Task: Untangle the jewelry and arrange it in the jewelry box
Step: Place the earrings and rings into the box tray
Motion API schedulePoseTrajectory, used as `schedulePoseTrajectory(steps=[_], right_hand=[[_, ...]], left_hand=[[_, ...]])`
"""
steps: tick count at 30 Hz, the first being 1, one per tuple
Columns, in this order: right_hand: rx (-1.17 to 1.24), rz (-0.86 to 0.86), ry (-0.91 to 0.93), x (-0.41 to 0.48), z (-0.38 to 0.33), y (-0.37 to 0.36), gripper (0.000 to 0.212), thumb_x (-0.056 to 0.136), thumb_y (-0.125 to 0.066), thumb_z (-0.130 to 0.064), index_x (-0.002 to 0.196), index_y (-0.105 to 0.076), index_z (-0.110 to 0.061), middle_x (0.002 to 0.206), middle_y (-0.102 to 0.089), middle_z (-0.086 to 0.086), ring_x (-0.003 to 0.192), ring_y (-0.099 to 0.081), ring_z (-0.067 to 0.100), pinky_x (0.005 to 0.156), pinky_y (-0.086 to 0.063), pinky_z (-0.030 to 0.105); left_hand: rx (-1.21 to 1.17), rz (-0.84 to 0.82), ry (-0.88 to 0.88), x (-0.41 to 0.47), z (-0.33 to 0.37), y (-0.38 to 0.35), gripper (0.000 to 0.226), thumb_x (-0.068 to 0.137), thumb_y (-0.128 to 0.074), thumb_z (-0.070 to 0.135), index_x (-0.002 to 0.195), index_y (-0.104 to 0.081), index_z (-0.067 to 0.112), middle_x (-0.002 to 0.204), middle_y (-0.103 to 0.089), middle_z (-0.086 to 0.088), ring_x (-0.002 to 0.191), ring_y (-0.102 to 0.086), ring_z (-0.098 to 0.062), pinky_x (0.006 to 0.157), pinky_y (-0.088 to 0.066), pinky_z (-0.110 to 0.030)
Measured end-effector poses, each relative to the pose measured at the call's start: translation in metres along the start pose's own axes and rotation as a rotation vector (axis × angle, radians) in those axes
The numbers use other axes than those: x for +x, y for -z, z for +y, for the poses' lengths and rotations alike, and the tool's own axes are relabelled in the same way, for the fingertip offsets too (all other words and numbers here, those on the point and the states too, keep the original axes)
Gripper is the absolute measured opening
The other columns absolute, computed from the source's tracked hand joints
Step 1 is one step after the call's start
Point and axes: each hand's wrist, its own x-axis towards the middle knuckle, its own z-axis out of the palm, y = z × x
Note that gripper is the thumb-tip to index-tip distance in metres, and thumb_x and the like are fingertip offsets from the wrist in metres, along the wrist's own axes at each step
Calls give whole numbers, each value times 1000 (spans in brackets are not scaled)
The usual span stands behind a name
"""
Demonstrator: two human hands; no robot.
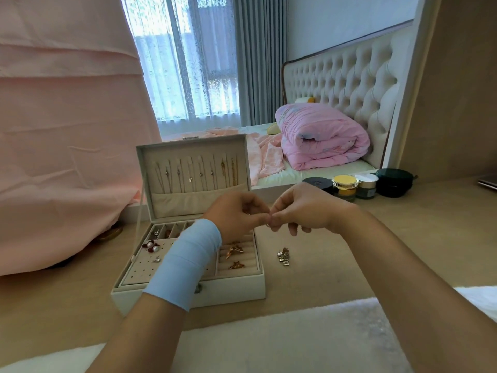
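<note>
Jewelry-wise, the bit being worked on is a tiny pale piece (268, 225), held up in the air over the table near the front of the open box. Honestly it's too small to tell what it is. The left hand (236, 215) and right hand (300, 211) both have their fingers curled in, fingertips meeting and pinching that piece from either side. The left wrist wears a wide pale blue band (188, 262).

Right under the left forearm sits the white jewelry box (231, 288), lid open and standing upright. Thin chain necklaces (196, 173) hang in a row inside the lid, silver ones to the left, gold to the right. In the beige tray there are red and pearl earrings (150, 245) on the holed panel at the left and gold bow-shaped pieces (234, 250) in the ring rolls on the right. The small compartments along the back hold a few more bits, can't make them out.

Just right of the box, a little clump of gold and silver jewelry (283, 256) lies on the light wooden tabletop (376, 238).

Further back, in a row: a black-lidded jar (317, 183), a yellow gold-rimmed jar (345, 187), a white-lidded jar (367, 184) and a dark green round case (394, 181). Behind them is a bed with a rolled pink quilt (322, 138) and a cream tufted headboard (344, 76). A big pink cloth (67, 130) drapes down on the left.
</note>
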Motion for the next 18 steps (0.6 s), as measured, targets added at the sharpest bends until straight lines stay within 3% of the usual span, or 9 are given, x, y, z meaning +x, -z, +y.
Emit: schedulePoseTrajectory(steps=[6,9,13,16,18], right_hand=[[104,215,101,12,-7,-26,9,86,-78,-28,85,-79,-19,82,-78,1,56,-59,10,56,-50,28],[36,317,109,18,-9,-38,13,84,-77,-39,78,-79,-28,78,-77,0,54,-62,11,72,-61,40],[-72,482,166,21,-14,-51,12,82,-80,-39,72,-75,-34,67,-71,-13,52,-60,2,70,-61,39],[-104,477,185,21,-19,-55,10,83,-79,-40,76,-76,-33,60,-64,-18,56,-57,-1,71,-59,37],[-114,446,196,22,-24,-57,9,85,-77,-37,79,-75,-31,67,-66,-14,62,-59,1,71,-58,37]], left_hand=[[-163,44,40,-5,-16,26,11,80,-78,28,90,-76,24,86,-76,9,87,-71,-7,90,-56,-34],[-203,85,60,-5,-25,34,14,79,-78,26,92,-77,24,88,-76,8,88,-71,-9,89,-57,-35],[-228,121,97,-3,-36,37,9,81,-77,25,90,-76,26,86,-75,5,86,-70,-15,85,-59,-37],[-223,97,97,-4,-39,41,9,82,-76,24,91,-75,25,87,-75,4,87,-70,-17,82,-59,-33],[-195,76,103,-5,-41,46,7,84,-74,25,92,-74,25,85,-74,5,83,-69,-13,75,-57,-25]])
